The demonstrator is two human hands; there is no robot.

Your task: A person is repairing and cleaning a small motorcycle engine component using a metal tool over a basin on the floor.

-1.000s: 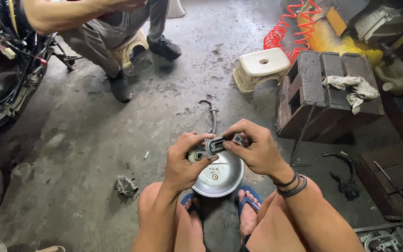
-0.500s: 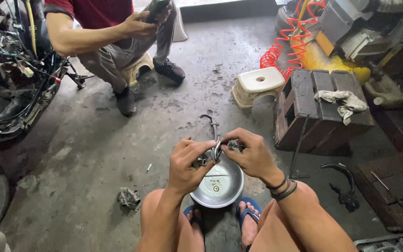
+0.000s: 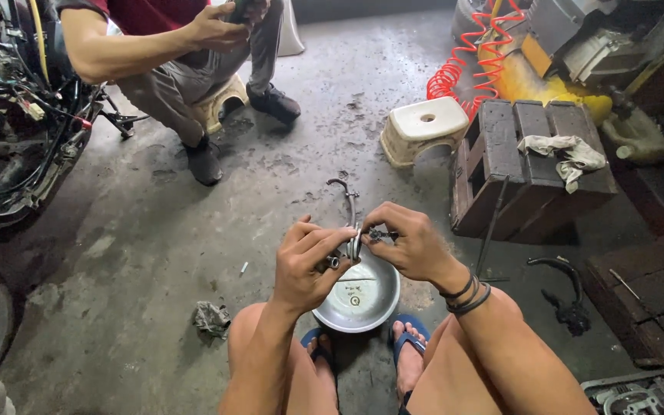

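I see the metal bowl [image 3: 359, 303] holding a few tiny bits, and just above it my left hand [image 3: 309, 265] and right hand [image 3: 409, 244] both pinch a small metal part [image 3: 353, 246] between them.

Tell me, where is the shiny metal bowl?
In the head view the metal bowl sits on the concrete floor, low in the middle, just under the left hand and right hand and in front of the blue sandals.
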